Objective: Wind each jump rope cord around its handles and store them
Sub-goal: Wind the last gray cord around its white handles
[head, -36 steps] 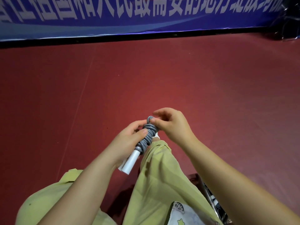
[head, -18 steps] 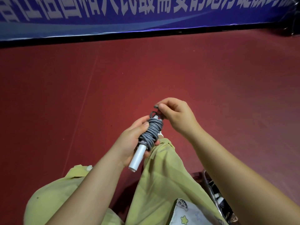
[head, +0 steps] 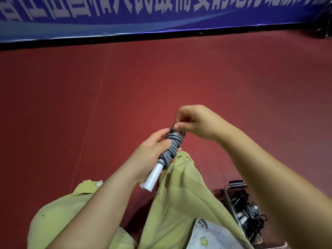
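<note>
— Where's the jump rope (head: 168,155)?

— Above the red floor (head: 179,78), over the person's knees — its grey cord (head: 172,146) is coiled round the white handles (head: 152,177).

— And the 2 hands?

— The left hand (head: 149,157) grips the bundle, thumb pressed on the coils. The right hand (head: 195,123) pinches the cord end at the top.

— Anything else?

— A basket (head: 231,193) of dark ropes, low at the right.

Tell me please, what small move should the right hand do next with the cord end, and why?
Probably tuck the end under a coil. The grey cord is already wound around the white handles, which the left hand holds, and the right hand pinches the last loop at the top. A container with other ropes waits at lower right.
</note>
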The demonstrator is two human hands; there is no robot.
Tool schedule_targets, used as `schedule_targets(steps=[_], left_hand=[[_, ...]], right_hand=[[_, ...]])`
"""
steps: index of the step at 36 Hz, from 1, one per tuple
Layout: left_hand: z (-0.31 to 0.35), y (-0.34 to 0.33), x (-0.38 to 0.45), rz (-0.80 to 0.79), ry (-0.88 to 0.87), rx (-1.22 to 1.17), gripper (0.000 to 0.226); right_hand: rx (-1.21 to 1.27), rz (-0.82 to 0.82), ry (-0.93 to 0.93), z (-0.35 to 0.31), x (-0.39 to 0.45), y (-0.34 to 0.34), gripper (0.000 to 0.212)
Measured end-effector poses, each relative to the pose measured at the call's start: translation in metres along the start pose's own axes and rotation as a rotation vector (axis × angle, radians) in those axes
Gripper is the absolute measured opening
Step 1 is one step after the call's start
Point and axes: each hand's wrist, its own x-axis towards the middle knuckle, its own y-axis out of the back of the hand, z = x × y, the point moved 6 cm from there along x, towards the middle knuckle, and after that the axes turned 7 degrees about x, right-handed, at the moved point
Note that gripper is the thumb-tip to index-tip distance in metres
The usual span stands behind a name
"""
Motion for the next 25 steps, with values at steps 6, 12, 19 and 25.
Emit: schedule_targets(steps=[6,12,19,25], left_hand=[[0.001,0.006,0.002,0.028,-0.064,0.174,0.035],[-0.005,0.006,0.0,0.04,-0.08,0.275,0.035],[0.0,0.009,0.002,0.085,-0.119,0.449,0.037],[-0.002,0.01,0.004,0.08,-0.109,0.519,0.033]], right_hand=[[-0.047,-0.075,-0.076,-0.002,0.002,-0.002,0.025],[-0.146,-0.123,-0.093,0.002,-0.003,-0.011,0.02],[-0.134,-0.012,-0.101,0.003,-0.01,-0.015,0.02],[0.195,0.183,-0.21,0.017,-0.027,-0.025,0.019]])
